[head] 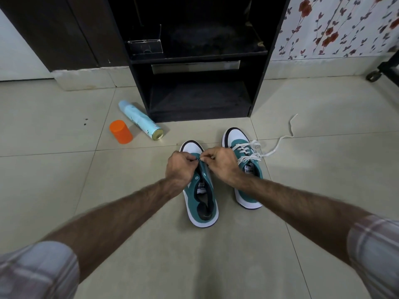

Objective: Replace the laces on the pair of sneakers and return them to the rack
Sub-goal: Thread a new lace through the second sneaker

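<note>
Two teal and white sneakers stand side by side on the tiled floor, toes pointing at the rack. The left sneaker (201, 203) shows bare eyelets along its near half. My left hand (180, 166) and my right hand (222, 165) meet over its front eyelets, fingertips pinched together on a small white bit of lace end. The right sneaker (244, 165) carries a loose white lace (278, 145) that trails off to the right across the floor. The black shoe rack (200, 57) stands just beyond the shoes, its lower shelf bare.
A light blue spray can (140, 119) lies on its side left of the rack, with an orange cap (121, 132) beside it. A small open box (145, 46) sits on the rack's upper shelf. A caster wheel (372, 77) shows at the far right by the floral wall.
</note>
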